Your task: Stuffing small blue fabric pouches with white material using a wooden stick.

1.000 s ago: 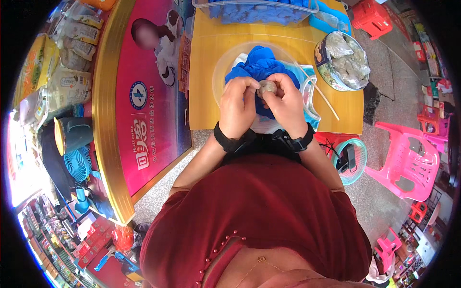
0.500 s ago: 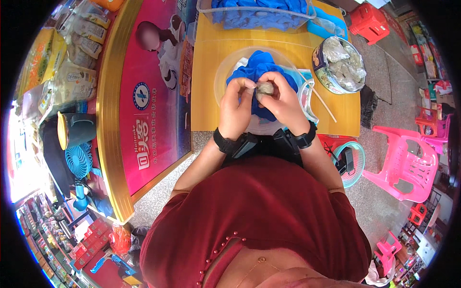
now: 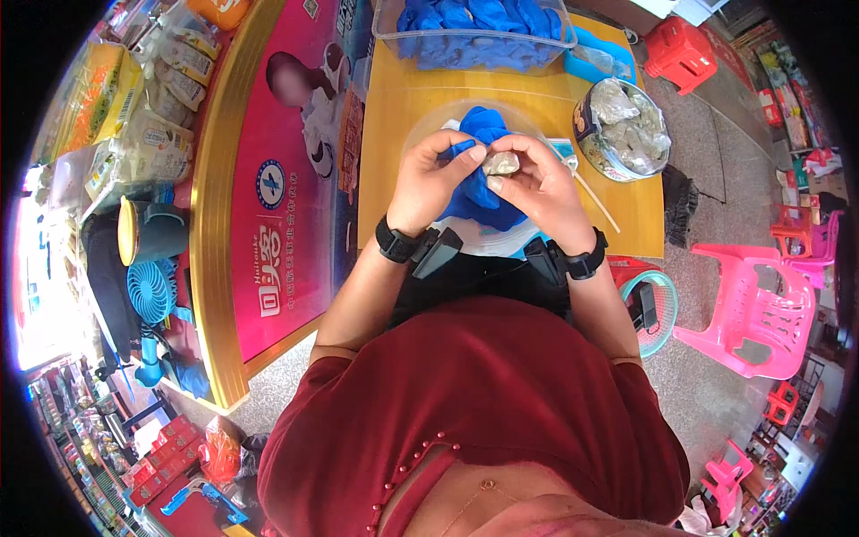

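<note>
Greyish-beige lump (image 3: 501, 164), small, rounded and uneven, with a pale, slightly shiny surface, held in both hands above blue cloth (image 3: 490, 215) near the front edge of a yellow wooden table (image 3: 385, 107). The right hand (image 3: 544, 183) grips it between thumb and fingers; the left hand (image 3: 429, 179) pinches its left side. Similar greyish bundles (image 3: 633, 130) fill a round tin (image 3: 589, 143) by the table's right edge.

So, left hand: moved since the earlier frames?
Yes, leftward: the left hand is now closer to the yellow table's left edge.
</note>
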Available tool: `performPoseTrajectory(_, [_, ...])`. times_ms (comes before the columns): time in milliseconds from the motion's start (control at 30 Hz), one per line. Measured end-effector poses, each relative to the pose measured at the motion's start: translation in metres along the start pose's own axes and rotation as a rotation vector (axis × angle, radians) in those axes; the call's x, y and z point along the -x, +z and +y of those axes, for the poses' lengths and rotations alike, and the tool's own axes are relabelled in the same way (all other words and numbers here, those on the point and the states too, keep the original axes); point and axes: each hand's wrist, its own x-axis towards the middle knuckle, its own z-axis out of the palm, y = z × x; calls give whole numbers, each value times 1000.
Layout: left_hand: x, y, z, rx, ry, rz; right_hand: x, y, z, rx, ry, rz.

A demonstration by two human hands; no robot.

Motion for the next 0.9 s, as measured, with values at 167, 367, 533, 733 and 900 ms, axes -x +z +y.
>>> performPoseTrajectory(167, [-2, 8, -16, -26, 159, 70, 3, -3, 0, 98, 36, -43])
performPoseTrajectory(367, [-2, 20, -17, 24, 269, 143, -2, -2, 5, 154, 131, -35])
performPoseTrajectory(533, [-3, 22, -12, 111, 267, 187, -3, 5, 4, -131, 63, 6])
performPoseTrajectory(733, [3, 16, -3, -453, 493, 51, -11, -3, 14, 317, -279, 116])
performPoseTrajectory(900, [8, 14, -13, 123, 398, 48, -6, -6, 3, 582, -521, 196])
